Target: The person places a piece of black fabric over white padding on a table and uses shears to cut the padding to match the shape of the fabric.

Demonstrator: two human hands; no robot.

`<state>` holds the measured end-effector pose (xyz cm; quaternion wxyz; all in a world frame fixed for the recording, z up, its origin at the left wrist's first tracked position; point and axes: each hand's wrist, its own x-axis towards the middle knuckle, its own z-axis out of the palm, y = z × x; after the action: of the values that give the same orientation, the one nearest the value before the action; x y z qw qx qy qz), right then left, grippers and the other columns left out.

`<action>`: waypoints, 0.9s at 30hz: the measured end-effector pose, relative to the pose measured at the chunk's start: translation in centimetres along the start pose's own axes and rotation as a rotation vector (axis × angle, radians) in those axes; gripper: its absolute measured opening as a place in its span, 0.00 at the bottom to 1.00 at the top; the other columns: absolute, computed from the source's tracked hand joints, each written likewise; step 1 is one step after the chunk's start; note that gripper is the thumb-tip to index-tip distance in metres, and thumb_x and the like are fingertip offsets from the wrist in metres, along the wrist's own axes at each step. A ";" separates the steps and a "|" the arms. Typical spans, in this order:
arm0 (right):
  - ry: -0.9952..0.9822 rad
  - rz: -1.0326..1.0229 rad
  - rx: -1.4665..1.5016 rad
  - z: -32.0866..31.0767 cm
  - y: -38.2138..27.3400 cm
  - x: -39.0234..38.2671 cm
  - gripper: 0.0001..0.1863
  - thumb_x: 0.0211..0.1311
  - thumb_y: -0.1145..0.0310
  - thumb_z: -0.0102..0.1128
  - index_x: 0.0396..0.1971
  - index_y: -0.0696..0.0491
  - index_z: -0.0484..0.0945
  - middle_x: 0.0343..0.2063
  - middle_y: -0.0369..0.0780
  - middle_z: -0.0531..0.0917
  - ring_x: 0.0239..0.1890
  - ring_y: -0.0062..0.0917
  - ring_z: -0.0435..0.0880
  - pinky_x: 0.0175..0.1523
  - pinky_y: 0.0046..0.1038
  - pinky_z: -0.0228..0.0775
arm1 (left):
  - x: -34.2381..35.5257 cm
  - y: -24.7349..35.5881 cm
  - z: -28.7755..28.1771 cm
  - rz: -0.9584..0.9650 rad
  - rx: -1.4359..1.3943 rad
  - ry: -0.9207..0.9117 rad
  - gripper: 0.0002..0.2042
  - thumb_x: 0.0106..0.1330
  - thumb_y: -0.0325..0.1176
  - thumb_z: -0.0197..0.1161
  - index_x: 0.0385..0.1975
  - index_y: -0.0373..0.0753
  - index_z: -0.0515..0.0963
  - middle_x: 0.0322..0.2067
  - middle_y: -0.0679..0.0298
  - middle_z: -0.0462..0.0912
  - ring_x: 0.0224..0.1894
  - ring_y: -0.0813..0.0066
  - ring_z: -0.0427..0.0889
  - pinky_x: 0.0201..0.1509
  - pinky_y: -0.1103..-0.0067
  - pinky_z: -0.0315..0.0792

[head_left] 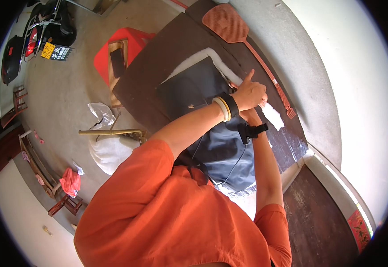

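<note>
A sheet of dark blue-black cloth lies over white padding on the dark table, and more of the cloth hangs in folds toward my body. My left hand, with bracelets and a black band at the wrist, is at the padding's right side. One of its digits points up and the others curl round something hidden. Just below it, my right hand is mostly covered by the left, so its fingers do not show. A black strap circles the right wrist. A white padding strip sticks out beside both hands.
An orange fly swatter lies along the table's far right edge, near the wall. Left of the table stand a red stool with a dark phone, and a white bag by a bamboo frame. A motorbike is parked farther off.
</note>
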<state>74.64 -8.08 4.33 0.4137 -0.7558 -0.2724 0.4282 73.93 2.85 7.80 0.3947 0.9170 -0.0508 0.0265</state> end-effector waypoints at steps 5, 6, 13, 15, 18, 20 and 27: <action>0.097 0.000 -0.046 0.6 1.4 1.9 0.27 0.55 0.66 0.55 0.55 0.57 0.62 0.50 0.45 0.72 0.53 0.33 0.69 0.55 0.30 0.59 | -0.7 -0.2 -0.6 -0.026 -0.068 -0.079 0.07 0.51 0.35 0.56 0.18 0.48 0.81 0.24 0.70 0.76 0.35 0.71 0.77 0.65 0.58 0.40; 0.110 0.000 -0.059 0.8 1.4 2.2 0.27 0.55 0.66 0.55 0.55 0.56 0.62 0.50 0.45 0.72 0.52 0.34 0.69 0.55 0.30 0.59 | -0.8 -0.4 -0.6 -0.033 -0.061 -0.095 0.06 0.50 0.35 0.56 0.18 0.47 0.81 0.24 0.69 0.76 0.34 0.71 0.77 0.66 0.60 0.42; 0.141 0.020 -0.163 1.2 0.9 3.2 0.27 0.53 0.65 0.57 0.54 0.56 0.63 0.47 0.45 0.73 0.50 0.35 0.71 0.53 0.31 0.61 | -1.6 -0.5 -0.4 -0.025 -0.228 -0.081 0.05 0.47 0.35 0.58 0.18 0.44 0.81 0.23 0.68 0.75 0.33 0.71 0.76 0.67 0.65 0.44; 0.138 0.027 -0.190 1.1 0.6 3.3 0.28 0.53 0.65 0.57 0.54 0.56 0.64 0.46 0.46 0.74 0.49 0.35 0.72 0.52 0.31 0.62 | -1.7 0.1 -0.7 0.088 -0.703 0.141 0.05 0.48 0.33 0.58 0.19 0.43 0.81 0.23 0.67 0.75 0.33 0.70 0.76 0.66 0.63 0.46; 0.135 0.039 -0.221 0.9 0.3 3.2 0.28 0.52 0.65 0.58 0.54 0.55 0.64 0.45 0.46 0.75 0.48 0.36 0.72 0.51 0.32 0.62 | -1.6 0.7 -2.3 -0.007 -0.283 -0.085 0.05 0.51 0.33 0.58 0.22 0.42 0.81 0.24 0.66 0.76 0.34 0.68 0.76 0.65 0.65 0.50; 0.134 0.043 -0.240 0.7 0.1 3.4 0.28 0.52 0.65 0.59 0.53 0.55 0.64 0.44 0.46 0.75 0.47 0.36 0.73 0.51 0.32 0.63 | -1.6 0.5 -2.0 -0.050 -0.354 -0.034 0.05 0.51 0.33 0.59 0.23 0.41 0.80 0.25 0.65 0.76 0.34 0.67 0.76 0.61 0.67 0.56; 0.132 0.052 -0.292 1.4 0.1 4.2 0.28 0.50 0.64 0.60 0.52 0.55 0.66 0.42 0.46 0.76 0.44 0.37 0.75 0.49 0.33 0.64 | -2.2 0.9 -3.5 -0.063 -0.613 -0.066 0.08 0.46 0.28 0.65 0.28 0.35 0.80 0.27 0.61 0.77 0.32 0.65 0.77 0.36 0.75 0.68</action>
<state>75.44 -4.39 2.08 0.3052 -0.8411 -0.2845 0.3442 71.63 4.89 10.66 0.6518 0.7566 -0.0407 -0.0324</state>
